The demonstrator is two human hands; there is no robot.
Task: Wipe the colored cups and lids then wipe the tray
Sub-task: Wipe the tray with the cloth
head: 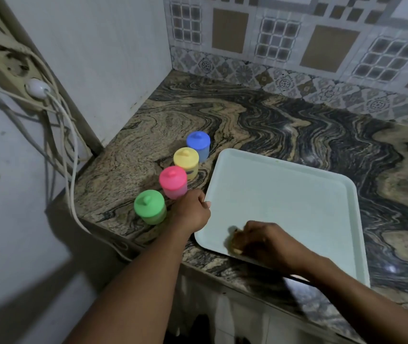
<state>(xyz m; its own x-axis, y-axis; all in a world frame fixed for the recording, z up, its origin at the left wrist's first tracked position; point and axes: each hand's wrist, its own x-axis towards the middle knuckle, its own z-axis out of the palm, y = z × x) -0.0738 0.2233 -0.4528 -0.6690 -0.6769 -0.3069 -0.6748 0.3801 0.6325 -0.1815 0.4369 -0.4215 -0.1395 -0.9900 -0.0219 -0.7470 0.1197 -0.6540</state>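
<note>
Head-worn wide-angle view, looking forward and down, close above countertop (260, 120)

marbled counter (285, 125) carries a pale tray (285, 194) and four lidded cups (173, 182) beside it.

Four coloured lidded plastic cups (173, 182) (in a row) stand left of the pale rectangular tray (285, 194) on the stone table (272, 120).

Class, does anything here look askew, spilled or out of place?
Nothing spilled or toppled. One oddity: a loose white cable hangs from the power strip along the counter edge near the green cup.
</note>
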